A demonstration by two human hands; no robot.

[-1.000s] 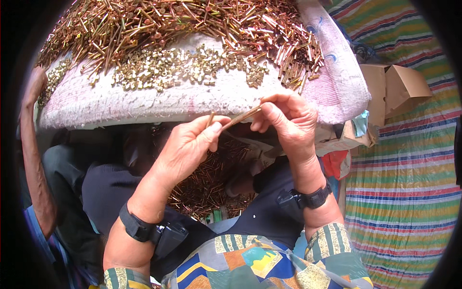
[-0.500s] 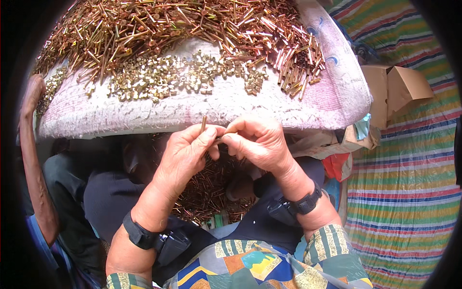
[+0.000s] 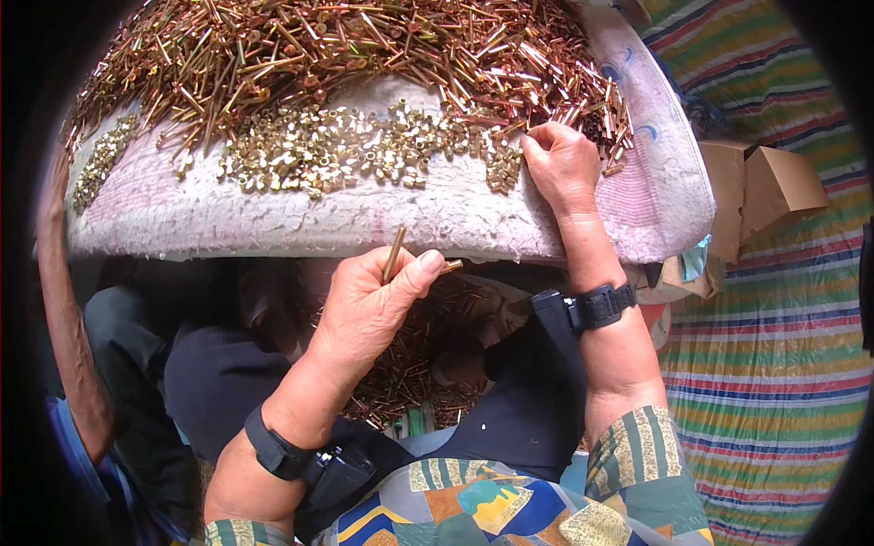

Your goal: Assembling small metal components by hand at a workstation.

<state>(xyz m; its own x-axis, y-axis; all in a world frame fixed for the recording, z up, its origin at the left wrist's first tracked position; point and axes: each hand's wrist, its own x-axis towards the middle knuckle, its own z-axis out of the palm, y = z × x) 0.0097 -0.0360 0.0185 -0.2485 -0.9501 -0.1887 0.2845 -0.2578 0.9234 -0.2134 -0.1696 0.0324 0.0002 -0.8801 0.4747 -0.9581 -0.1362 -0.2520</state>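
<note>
My left hand (image 3: 364,305) is closed in front of the padded work surface. A thin brass-coloured metal rod (image 3: 394,255) sticks up between its fingers. The end of another small brass-coloured piece (image 3: 452,266) shows past the thumb tip. My right hand (image 3: 564,168) reaches over the padded surface, at the near right edge of a pile of copper-coloured metal rods (image 3: 364,45). Its thumb and fingers are pinched together; what lies between them, if anything, is hidden. Just left of it are small brass-coloured nuts or sleeves (image 3: 319,150), spread in a band.
The pale padded surface (image 3: 300,223) ends in front of my knees. More rods (image 3: 391,378) lie below, between my legs. Another person's arm (image 3: 68,318) rests at the left edge. An open cardboard box (image 3: 778,191) and a striped sheet (image 3: 765,382) are at the right.
My right hand has left my left hand and moved forward and right to the rod pile. The left hand keeps its rod, now with a second piece's end visible beyond the thumb.
</note>
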